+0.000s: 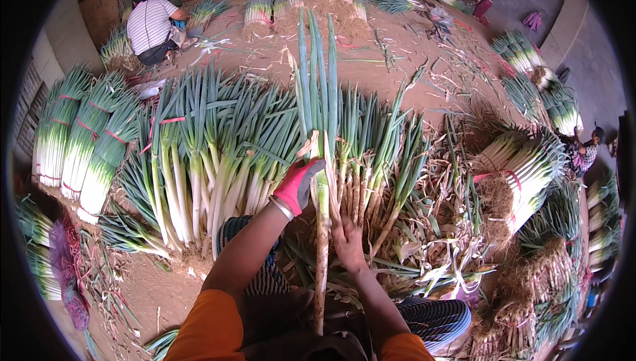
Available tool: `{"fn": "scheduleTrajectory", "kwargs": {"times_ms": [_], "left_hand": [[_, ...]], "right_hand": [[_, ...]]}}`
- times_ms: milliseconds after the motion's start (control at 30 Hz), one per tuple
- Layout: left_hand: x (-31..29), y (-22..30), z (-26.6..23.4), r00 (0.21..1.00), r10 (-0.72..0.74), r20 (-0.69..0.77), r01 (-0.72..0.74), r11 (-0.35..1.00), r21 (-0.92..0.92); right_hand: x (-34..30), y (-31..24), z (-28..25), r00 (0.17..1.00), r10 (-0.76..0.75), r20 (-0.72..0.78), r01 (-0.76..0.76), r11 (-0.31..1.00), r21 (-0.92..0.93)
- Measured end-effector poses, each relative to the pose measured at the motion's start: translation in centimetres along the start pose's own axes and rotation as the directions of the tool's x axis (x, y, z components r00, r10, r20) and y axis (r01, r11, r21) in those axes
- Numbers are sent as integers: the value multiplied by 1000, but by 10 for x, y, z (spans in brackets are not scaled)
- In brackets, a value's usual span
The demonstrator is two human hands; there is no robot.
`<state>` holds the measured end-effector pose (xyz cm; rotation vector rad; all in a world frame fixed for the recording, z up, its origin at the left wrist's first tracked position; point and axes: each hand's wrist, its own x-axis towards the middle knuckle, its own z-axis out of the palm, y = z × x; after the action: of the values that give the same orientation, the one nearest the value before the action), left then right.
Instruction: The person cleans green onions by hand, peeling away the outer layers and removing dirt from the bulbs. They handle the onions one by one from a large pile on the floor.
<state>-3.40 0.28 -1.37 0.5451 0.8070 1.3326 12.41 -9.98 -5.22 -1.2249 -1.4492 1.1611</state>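
Observation:
A long green onion [322, 228] stands nearly upright in front of me, its lower stalk brown with soil and its green leaves pointing away. My left hand [299, 185], in a pink and grey glove, is wrapped round the stalk just below the leaves. Beside the stalk, my bare right hand [348, 245] is closed on a pale outer leaf [333, 192] that hangs loose from the onion. Cleaned green onions [199, 188] with white stalks lie in a row to the left. Brown-stalked, unpeeled onions [361, 188] lie just beyond my right hand.
Peeled, dry leaves [430, 228] are heaped at the right. Tied onion bundles [83, 139] stand at the left, with another bundle [513, 179] at the right and more at the back. A person in a striped shirt [151, 26] crouches at the far left.

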Motion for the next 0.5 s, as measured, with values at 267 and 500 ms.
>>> {"fn": "scheduleTrajectory", "kwargs": {"times_ms": [267,500], "left_hand": [[12,-17,-17,1000,-22,-14,22,999,37],[-1,21,-6,973,-217,81,213,976,47]], "right_hand": [[-106,-8,-24,926,220,306,-228,974,-10],[-197,20,-51,535,547,644,-707,707,-13]]}}
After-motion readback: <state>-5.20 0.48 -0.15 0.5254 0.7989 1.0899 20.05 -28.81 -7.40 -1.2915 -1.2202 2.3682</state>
